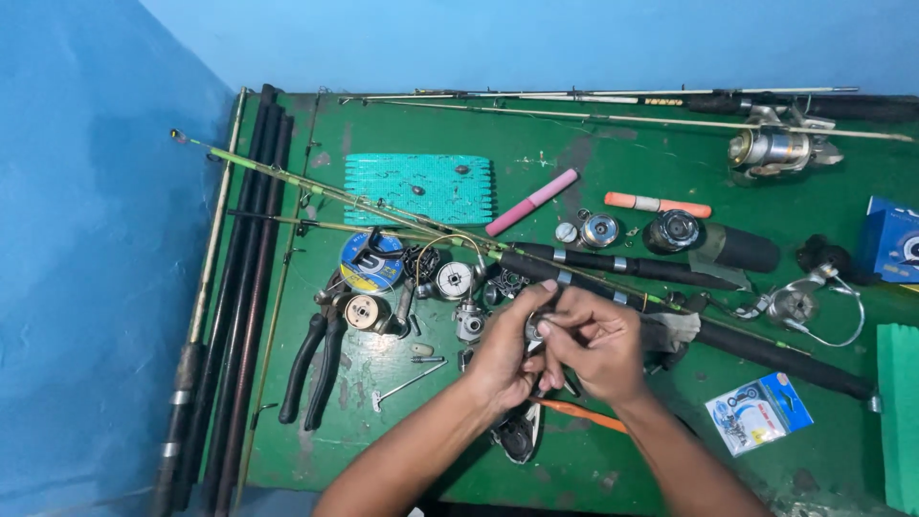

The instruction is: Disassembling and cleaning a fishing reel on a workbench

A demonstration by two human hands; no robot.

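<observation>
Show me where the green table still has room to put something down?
Bare green table shows between the teal mat and the rods along the back, and at the front left, below the pliers. It is crowded in the middle, where both hands work among reel parts and rods.

Fishing-tackle repair bench, likely small workshop. Worn green-painted table (593, 182) against blue walls (96, 239). Strewn with fishing rods (239, 287), spinning reel (777, 146), loose reel parts (454, 280), line spool (369, 260), black-handled pliers (314, 366), packet of hooks (758, 412). Scuffed paint, clutter of dismantled gear.
</observation>
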